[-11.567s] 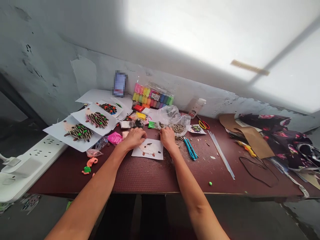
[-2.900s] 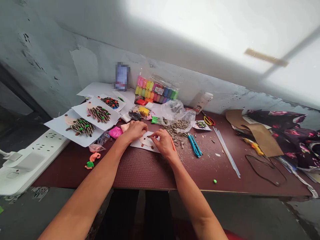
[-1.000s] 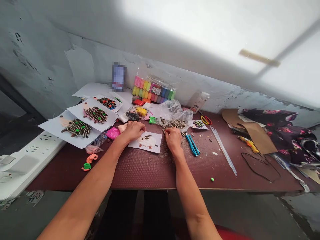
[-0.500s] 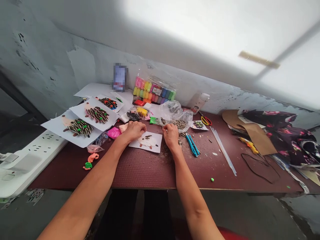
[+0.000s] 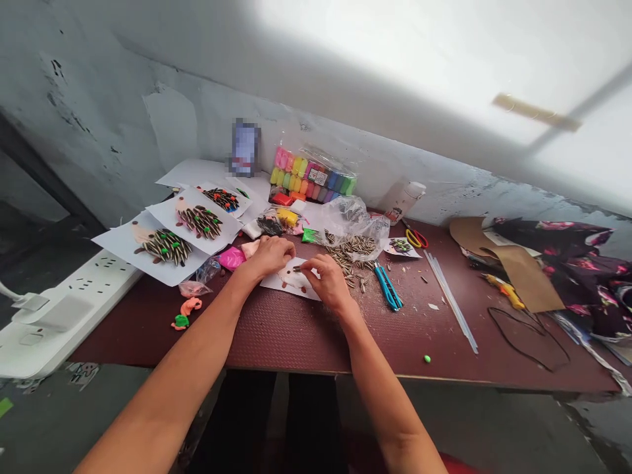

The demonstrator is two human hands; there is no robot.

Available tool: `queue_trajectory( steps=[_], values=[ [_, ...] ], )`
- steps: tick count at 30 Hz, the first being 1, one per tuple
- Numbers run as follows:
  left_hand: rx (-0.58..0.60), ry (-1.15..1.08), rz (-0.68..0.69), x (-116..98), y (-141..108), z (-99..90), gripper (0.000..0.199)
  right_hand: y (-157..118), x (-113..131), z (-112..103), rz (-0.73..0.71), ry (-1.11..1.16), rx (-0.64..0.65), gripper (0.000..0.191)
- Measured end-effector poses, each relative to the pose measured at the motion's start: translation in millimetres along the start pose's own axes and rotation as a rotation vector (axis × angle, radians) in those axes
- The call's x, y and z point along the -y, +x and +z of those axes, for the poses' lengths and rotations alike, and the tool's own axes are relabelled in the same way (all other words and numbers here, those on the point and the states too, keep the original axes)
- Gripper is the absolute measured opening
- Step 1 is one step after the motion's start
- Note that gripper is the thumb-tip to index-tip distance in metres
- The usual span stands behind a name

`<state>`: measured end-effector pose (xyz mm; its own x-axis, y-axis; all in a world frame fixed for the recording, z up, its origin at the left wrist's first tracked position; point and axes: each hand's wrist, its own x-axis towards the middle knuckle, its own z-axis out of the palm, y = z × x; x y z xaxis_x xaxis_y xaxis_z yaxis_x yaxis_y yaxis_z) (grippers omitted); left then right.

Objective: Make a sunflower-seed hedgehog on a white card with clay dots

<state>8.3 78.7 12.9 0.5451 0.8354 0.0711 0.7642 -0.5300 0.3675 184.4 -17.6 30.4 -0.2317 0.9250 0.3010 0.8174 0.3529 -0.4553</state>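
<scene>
A small white card [image 5: 299, 292] lies on the table in front of me, bearing a pale clay shape dotted with brown spots and striped sunflower seeds [image 5: 296, 268]. My left hand [image 5: 272, 254] rests over the card's upper left edge, fingers bent and closed, holding it down. Above the card's right part, my right hand [image 5: 326, 282] pinches a sunflower seed between thumb and forefinger, at the clay; its tip is partly hidden. Behind the right hand a heap of sunflower seeds [image 5: 356, 246] spills from a clear plastic bag [image 5: 348, 214].
A blue cutter [image 5: 388, 288], scissors [image 5: 415, 238] and clear glue sticks [image 5: 451, 301] lie to the right. Finished seed-covered sheets [image 5: 170, 249] and a white power strip [image 5: 64, 319] are at left. Coloured clay packs [image 5: 313, 174] and a bottle [image 5: 405, 201] stand along the wall.
My right hand has moved left from the seed heap to over the card, with a seed in its fingers. The left hand stays at the card. The view has shifted slightly.
</scene>
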Motion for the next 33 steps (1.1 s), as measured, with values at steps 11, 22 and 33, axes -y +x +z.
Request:
queue_trajectory(
  steps=[11, 22, 33],
  values=[
    [0.009, -0.014, -0.019, -3, -1, -1.4, 0.025, 0, 6, 9, 0.039, -0.096, 0.035, 0.011],
    [-0.004, 0.001, -0.011, -2, -1, 0.6, 0.025, 1, 5, 12, 0.012, -0.139, 0.042, 0.012],
    [0.004, 0.002, -0.016, -3, -1, -0.7, 0.025, 2, 4, 16, -0.019, -0.229, 0.062, 0.019]
  ],
)
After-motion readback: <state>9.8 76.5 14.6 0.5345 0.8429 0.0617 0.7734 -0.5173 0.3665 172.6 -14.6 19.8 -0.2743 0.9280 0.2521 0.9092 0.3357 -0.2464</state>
